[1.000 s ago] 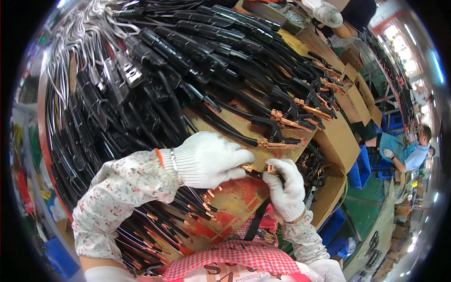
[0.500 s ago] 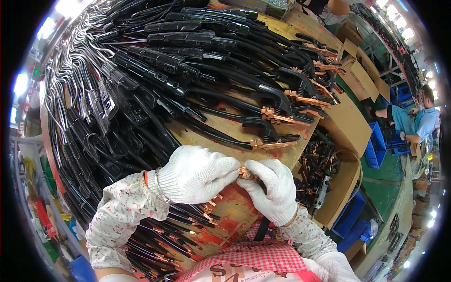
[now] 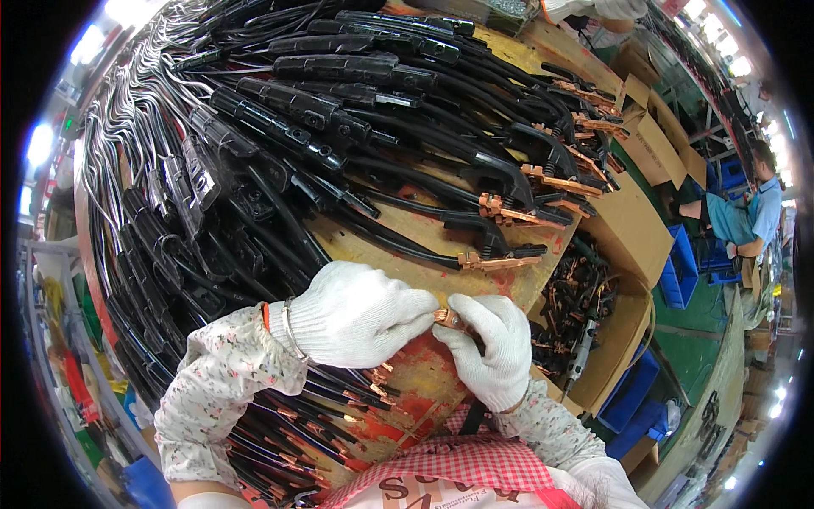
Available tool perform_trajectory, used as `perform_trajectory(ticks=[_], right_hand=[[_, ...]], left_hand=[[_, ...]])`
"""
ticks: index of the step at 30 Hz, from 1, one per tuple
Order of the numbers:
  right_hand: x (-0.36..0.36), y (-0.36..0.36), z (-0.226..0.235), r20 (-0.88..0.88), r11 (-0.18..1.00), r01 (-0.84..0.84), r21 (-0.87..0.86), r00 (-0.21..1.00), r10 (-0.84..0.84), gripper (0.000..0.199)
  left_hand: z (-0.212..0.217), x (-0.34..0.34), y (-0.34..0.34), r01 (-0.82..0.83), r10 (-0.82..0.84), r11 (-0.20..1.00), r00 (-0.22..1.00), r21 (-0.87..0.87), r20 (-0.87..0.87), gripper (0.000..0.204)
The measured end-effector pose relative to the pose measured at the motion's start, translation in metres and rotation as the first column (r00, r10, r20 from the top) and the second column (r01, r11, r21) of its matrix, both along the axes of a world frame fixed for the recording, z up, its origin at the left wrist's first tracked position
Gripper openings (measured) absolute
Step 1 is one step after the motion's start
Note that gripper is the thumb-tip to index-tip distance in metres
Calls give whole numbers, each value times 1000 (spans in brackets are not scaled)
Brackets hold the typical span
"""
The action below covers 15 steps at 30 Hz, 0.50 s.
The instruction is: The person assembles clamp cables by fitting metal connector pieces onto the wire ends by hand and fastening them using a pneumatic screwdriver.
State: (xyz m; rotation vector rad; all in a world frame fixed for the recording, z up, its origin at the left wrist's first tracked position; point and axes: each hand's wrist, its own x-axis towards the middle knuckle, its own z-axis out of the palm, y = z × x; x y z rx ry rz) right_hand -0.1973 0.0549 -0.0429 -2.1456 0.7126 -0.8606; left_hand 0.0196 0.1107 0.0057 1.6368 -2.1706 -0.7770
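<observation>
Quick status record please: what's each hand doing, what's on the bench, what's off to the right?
left hand: white glove, fingers pinching a small copper part
right hand: white glove, fingers on the same part
bench: worn wooden top, covered with black cable assemblies
cable ends: copper clamps, laid toward the right edge
right side: open cardboard box holding loose copper and black parts
background: another person seated at far right

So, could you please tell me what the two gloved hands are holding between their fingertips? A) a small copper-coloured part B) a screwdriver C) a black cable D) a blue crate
A: the left hand and right hand pinch a small copper-coloured part between them above the wooden bench.
</observation>
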Motion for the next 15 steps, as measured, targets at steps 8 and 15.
perform_trajectory(ticks=[8,15], right_hand=[[-7,-37,15,-199,856,-299,-422,952,234,46],[-25,-34,14,-248,957,-271,106,924,289,50]], left_hand=[[2,2,-2,55,-56,996,998,68,4,17],[-4,-6,-1,-61,59,994,998,89,23,24]])
